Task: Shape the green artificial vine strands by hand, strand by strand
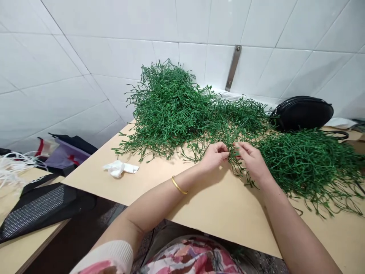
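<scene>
Both hands are close together over the wooden table [182, 190], at the front edge of a spread of green plastic stems. My left hand [214, 155], below a gold bangle [179, 185], is closed in a pinch on a green plastic stem piece [234, 161]. Just right of it, my right hand [252, 160] also pinches at the same strands, with thumb and forefinger pressed together. Behind the hands rises a tall tangled heap of green stems [173, 106]. A second, lower heap [305, 163] lies beside my right hand and forearm.
A black rounded bag [303, 112] stands at the back right against the tiled wall. Crumpled white tissue [119, 168] lies on the table's left part. A metal bracket [234, 68] is fixed to the wall. At left, another surface holds black mesh fabric [37, 209] and white strands [19, 163].
</scene>
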A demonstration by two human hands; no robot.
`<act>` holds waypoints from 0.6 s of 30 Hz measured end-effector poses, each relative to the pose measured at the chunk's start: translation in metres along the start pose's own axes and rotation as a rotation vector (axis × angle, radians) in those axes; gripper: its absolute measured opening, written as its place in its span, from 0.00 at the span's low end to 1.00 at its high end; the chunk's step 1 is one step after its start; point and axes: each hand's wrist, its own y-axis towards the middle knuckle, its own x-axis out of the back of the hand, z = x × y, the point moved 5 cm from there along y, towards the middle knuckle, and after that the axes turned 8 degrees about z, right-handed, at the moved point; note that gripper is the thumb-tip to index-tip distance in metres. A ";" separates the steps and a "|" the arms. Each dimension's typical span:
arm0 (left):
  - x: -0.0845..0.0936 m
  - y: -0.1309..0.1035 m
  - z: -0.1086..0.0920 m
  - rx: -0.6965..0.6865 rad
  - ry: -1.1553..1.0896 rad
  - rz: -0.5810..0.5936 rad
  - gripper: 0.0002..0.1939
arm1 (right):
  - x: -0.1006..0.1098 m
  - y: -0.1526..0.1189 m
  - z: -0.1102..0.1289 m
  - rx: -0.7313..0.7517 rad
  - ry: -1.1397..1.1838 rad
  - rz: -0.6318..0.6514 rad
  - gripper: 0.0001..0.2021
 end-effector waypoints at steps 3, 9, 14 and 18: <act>-0.003 -0.003 0.001 -0.112 0.365 0.057 0.02 | -0.008 -0.003 -0.002 -0.010 0.026 0.033 0.18; -0.010 -0.010 -0.005 -0.319 0.984 0.168 0.13 | 0.012 -0.001 -0.005 -0.032 0.353 -0.096 0.14; -0.023 -0.007 0.001 -0.581 1.474 0.365 0.18 | 0.040 -0.001 0.002 0.040 0.635 -0.178 0.15; -0.007 0.020 0.009 -0.652 1.714 0.324 0.18 | 0.041 -0.001 0.001 0.076 0.645 -0.111 0.14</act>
